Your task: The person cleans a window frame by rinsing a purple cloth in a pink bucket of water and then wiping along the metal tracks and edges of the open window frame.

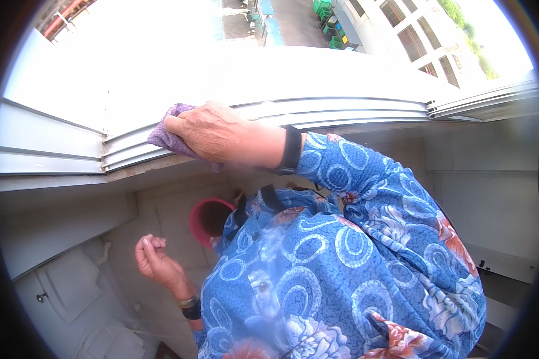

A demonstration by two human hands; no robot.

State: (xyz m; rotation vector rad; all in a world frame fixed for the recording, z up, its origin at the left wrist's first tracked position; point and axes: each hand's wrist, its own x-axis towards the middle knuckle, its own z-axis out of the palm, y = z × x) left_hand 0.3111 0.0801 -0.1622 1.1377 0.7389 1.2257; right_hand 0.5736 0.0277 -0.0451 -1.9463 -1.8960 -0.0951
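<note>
My right hand [215, 130] is closed around a folded purple cloth [173, 134], which lies against the white window frame's sill tracks [134, 146], near their left corner. Part of the cloth hangs below the hand at the sill's inner edge. My left hand [155, 258] is held low at the left, its fingers curled with thumb and fingertips close together; nothing shows in it. To its right, a pink bucket [197, 224] stands on the floor, partly hidden by the blue patterned clothing; its inside is dark.
White frame sections [49, 134] meet the tracks at the left corner. More tracks [480, 105] run off to the right. A white cabinet [67, 287] stands at lower left, with a pipe beside it. Far below outside are green bins [336, 42] and a building.
</note>
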